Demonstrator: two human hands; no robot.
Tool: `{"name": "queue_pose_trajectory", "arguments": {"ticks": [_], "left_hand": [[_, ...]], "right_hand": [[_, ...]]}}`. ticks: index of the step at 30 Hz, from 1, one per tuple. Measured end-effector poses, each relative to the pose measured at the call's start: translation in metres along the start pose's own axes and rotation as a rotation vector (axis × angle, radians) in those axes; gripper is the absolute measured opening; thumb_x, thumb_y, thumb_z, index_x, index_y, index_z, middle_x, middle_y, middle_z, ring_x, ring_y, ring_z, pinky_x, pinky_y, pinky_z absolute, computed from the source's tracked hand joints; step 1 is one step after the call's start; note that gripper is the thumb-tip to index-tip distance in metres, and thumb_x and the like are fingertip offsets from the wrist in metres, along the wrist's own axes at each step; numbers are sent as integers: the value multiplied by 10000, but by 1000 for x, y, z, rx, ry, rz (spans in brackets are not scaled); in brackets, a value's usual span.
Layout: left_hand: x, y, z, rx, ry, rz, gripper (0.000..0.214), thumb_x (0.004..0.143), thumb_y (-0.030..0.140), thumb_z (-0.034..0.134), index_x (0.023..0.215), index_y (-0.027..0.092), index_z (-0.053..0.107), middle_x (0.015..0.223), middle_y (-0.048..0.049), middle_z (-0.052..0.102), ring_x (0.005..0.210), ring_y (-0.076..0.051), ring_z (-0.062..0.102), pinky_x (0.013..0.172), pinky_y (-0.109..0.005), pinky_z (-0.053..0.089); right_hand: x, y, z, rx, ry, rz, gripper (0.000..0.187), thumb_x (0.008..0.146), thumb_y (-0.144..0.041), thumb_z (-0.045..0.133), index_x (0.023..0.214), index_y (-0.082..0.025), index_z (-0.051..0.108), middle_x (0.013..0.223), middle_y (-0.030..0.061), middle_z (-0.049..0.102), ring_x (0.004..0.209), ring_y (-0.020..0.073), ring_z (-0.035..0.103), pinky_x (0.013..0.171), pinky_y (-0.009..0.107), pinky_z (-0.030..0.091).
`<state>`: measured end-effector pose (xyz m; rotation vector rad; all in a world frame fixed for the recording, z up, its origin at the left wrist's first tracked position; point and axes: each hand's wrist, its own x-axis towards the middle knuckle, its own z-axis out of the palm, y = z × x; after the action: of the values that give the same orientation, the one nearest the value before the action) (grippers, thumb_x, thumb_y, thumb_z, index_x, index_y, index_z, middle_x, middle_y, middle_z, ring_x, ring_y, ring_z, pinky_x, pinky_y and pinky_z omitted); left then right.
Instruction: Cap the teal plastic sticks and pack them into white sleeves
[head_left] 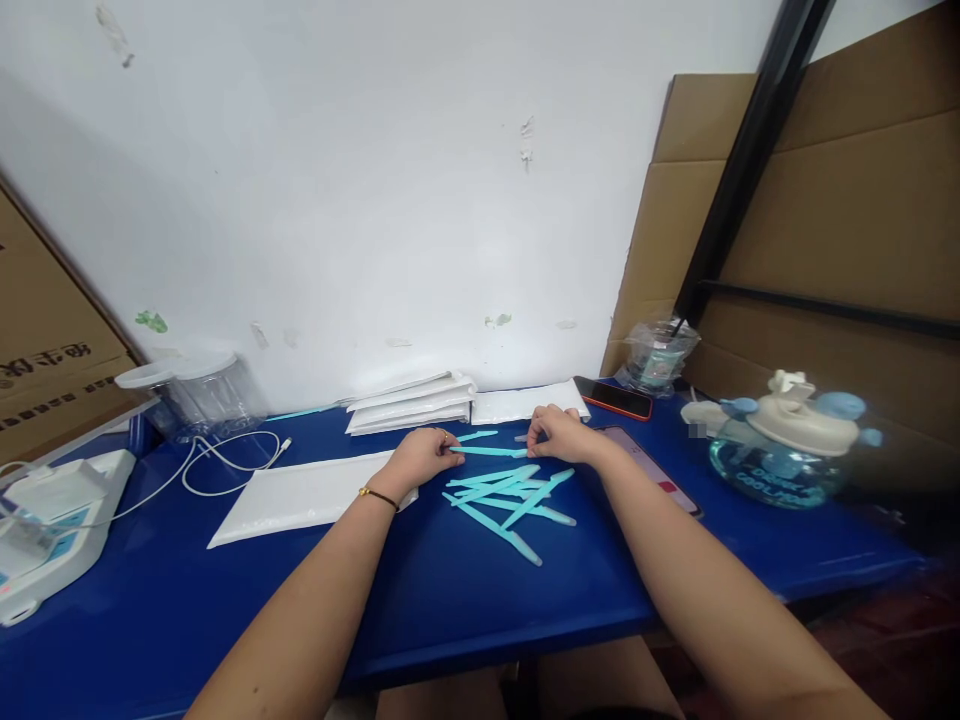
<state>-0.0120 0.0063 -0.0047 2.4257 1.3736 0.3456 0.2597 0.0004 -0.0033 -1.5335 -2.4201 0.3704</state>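
Turquoise stick lies level between my two hands, at the far edge of the loose pile of sticks on the blue worktop. My left hand pinches its left end, fingers curled in. My right hand pinches the right end the same way. I cannot tell whether the stick rests on the worktop or clears it. Step in hand, as I judge it: one stick singled out from the pile and gripped at both ends. White envelope lies flat just beside my left hand. Next move calls for both pinches staying even and for not dragging the crossed sticks nearer me.
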Motion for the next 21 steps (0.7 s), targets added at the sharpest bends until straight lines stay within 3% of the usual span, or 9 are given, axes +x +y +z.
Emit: {"name": "queue_pose_trajectory", "arguments": {"ticks": [5,10,15,21], "left_hand": [[1,-8,-4,-39,50,-16,398,805,502,404,807,199,663,801,-17,669,699,-162,581,602,-242,394],[-1,-27,-14,39,108,-124,350,800,460,420,797,201,657,820,-28,670,737,-179,584,619,-256,403],[-6,-16,-20,96,216,-73,306,740,438,516,885,213,665,869,-42,645,826,-197,565,697,-275,417],[-12,19,-9,-121,-22,71,424,707,575,525,836,196,666,794,-26,634,701,-152,556,616,-234,419]], "right_hand": [[1,2,-4,-42,58,-34,107,698,-333,670,670,-230,676,914,30,557,958,224,453,823,380,237],[-1,11,-11,-67,132,78,132,679,-369,683,696,-239,696,896,40,563,959,247,469,824,393,247],[-11,1,-19,68,-35,-40,271,632,-513,676,747,-272,716,908,18,585,889,230,522,854,373,270],[-10,-8,-13,86,-175,-65,238,601,-481,710,670,-253,711,787,11,629,860,241,543,886,403,254]]}}
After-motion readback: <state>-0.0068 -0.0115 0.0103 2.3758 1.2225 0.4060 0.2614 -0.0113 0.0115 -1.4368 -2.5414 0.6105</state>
